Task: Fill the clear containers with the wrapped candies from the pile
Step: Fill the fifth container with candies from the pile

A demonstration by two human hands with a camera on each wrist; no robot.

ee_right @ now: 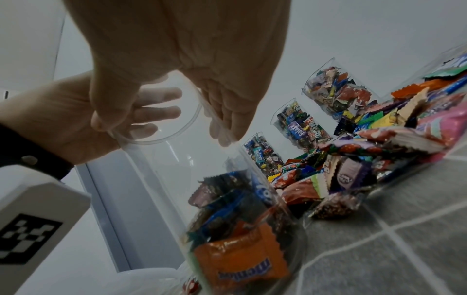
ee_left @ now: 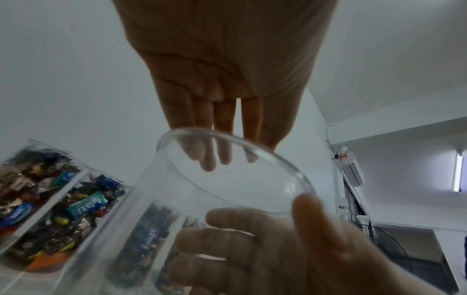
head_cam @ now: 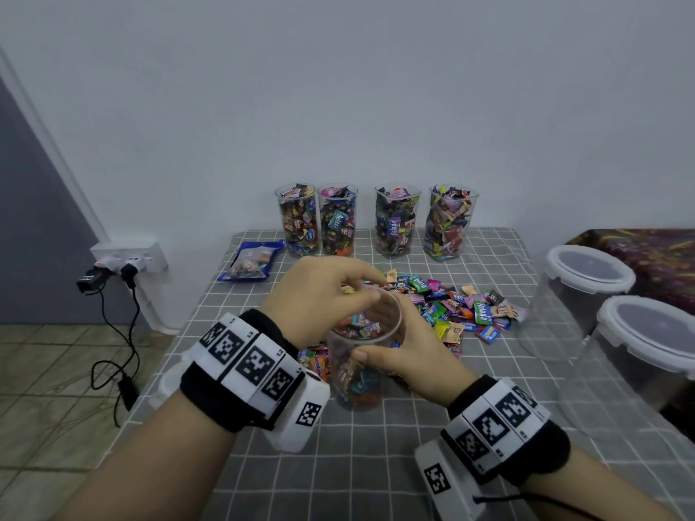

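Item: clear container (head_cam: 361,355), round, upright on the grey checked worktop (head_cam: 376,464), long axis vertical, mouth up; about a third filled with wrapped candies.

Right hand (head_cam: 410,351): grip wrapped round the container's upper wall, thumb on the near side, fingers visible through the plastic in the left wrist view. It steadies the container.

Left hand (head_cam: 319,295): poised directly over the mouth, fingers pointing down past the rim. Grip narrow, fingertips gathered; a scrap of yellow shows at them in the head view, but whether a candy is held I cannot tell.

Pile (head_cam: 451,306): loose candies on the worktop, touching and just beyond the container, spreading right. The right hand is nearer, but occupied.

Judgement: a drop falls straight down along the container's axis; the next fetch lies forward and right of the left hand.

Also present: four filled containers (head_cam: 376,220) in a row by the wall.
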